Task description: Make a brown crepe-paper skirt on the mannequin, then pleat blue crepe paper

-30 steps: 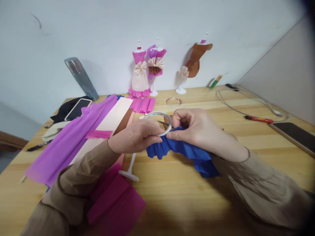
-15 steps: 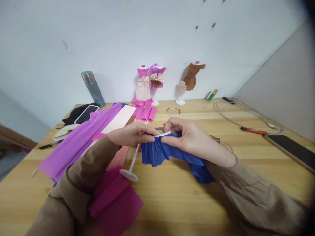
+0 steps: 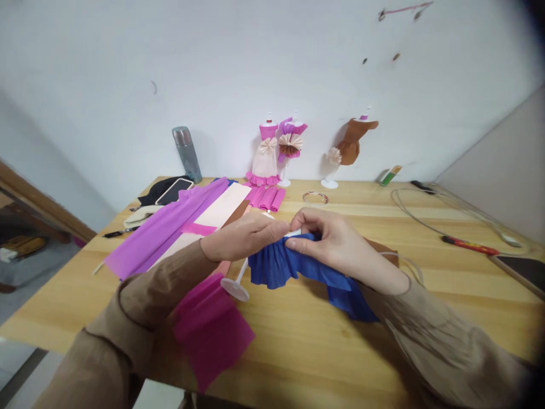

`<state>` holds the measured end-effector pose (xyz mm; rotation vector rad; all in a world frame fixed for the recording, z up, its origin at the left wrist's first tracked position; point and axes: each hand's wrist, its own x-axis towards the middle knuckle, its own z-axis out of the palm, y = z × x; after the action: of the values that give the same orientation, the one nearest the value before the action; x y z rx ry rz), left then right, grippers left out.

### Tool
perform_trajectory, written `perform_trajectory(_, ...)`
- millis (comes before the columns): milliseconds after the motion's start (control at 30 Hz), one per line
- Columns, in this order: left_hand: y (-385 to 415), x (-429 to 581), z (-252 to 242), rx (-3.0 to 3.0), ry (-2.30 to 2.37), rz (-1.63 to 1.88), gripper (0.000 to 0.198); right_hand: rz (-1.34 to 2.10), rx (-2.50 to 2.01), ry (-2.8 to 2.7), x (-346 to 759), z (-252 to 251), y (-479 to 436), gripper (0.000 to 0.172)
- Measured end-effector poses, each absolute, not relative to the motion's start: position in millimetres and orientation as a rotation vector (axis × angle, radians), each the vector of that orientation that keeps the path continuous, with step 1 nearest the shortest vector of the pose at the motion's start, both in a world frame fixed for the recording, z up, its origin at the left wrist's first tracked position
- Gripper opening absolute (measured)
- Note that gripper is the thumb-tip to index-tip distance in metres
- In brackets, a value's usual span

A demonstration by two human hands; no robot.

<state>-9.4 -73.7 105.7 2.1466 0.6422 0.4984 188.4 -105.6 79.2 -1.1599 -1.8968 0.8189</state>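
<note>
Blue crepe paper [image 3: 275, 267] hangs in gathered folds below my two hands, and its loose tail [image 3: 355, 301] trails to the right under my right wrist. A white strip [image 3: 293, 232] runs along its upper edge. My right hand [image 3: 340, 244] pinches the paper and strip between thumb and fingers. Close beside it, my left hand [image 3: 247, 236] is closed on the pleated left end, thumb laid along the top. Under my left hand a white doll stand [image 3: 235, 288] leans with its round base showing; its upper part is hidden.
Magenta paper [image 3: 215, 332] lies near the front edge. Purple sheets [image 3: 166, 227] and a cream sheet [image 3: 223, 204] are on the left, by a phone [image 3: 174, 191] and a bottle [image 3: 186, 153]. Dressed doll forms [image 3: 268, 153] stand along the wall. A red-handled tool [image 3: 468, 245] and cables are at right.
My view has swung left and slightly up, so things sit further right. My left thumb has slid toward my right fingers and lies flatter along the strip. Both hands keep the blue paper.
</note>
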Motion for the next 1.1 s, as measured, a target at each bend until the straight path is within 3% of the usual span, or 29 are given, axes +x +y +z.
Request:
perform_trajectory(233, -84.2, -18.9, 93.1, 2.012, 0.563, 0.468, 0.043, 1.033, -1.053, -1.943, 185.5, 79.6, -109.5, 0.02)
perform_trajectory(500, -93.4, -25.0, 83.3, 1.826, 0.527, 0.44, 0.043, 1.293, -0.979, -1.956, 184.1, 88.3, -116.9, 0.033)
perform_trajectory(667, -92.2, -30.8, 82.3, 2.074, 0.481, 0.311, 0.036, 1.288, -0.983, -1.986, 184.0, 88.7, -119.5, 0.035)
perform_trajectory(900, -98.5, -35.8, 75.9, 2.161, 0.58, 0.498, 0.034, 1.299, -0.851, -2.047, 188.0, 88.1, -119.3, 0.037)
perform_trajectory(1100, -112.6, -28.2, 73.5, 2.144, 0.595, 0.513, 0.034, 1.161, -1.026, -2.123, 190.6, 85.3, -126.6, 0.042)
